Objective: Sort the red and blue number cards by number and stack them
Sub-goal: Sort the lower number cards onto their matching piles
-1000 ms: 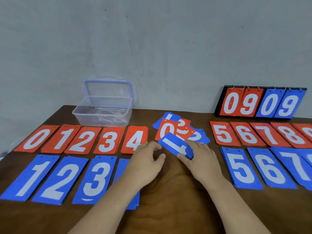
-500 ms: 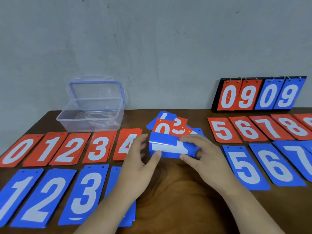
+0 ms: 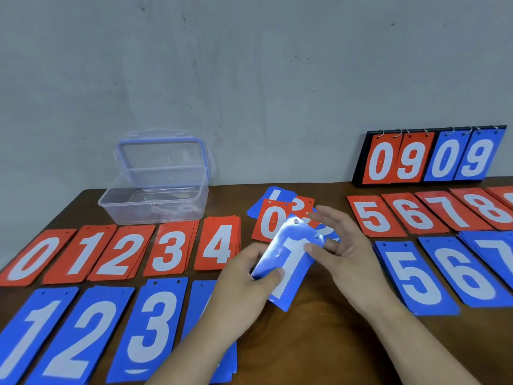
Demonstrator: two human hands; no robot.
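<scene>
My left hand (image 3: 244, 276) pinches the lower left edge of a blue card showing a 1 (image 3: 291, 262), held tilted above the table's middle. My right hand (image 3: 341, 251) pinches the card's upper right edge with thumb and fingers. Behind them lies a small loose pile (image 3: 273, 215) of red and blue cards with a red 0 on top. Red stacks 0 to 4 (image 3: 125, 251) run along the left, blue stacks 1, 2, 3 (image 3: 83, 332) in front of them; my left forearm covers a fourth blue stack. Red stacks from 5 up (image 3: 422, 215) and blue 5, 6, 7 (image 3: 444, 276) lie at the right.
A clear plastic box (image 3: 155, 195) with its lid open stands at the back left by the wall. A black scoreboard stand (image 3: 430, 157) showing 09 09 leans at the back right. Bare brown table (image 3: 319, 343) shows between my forearms.
The blue 1 card was lifted off the loose pile and turned from lying crosswise to nearly upright. Both hands rose with it; the camera shifted a little.
</scene>
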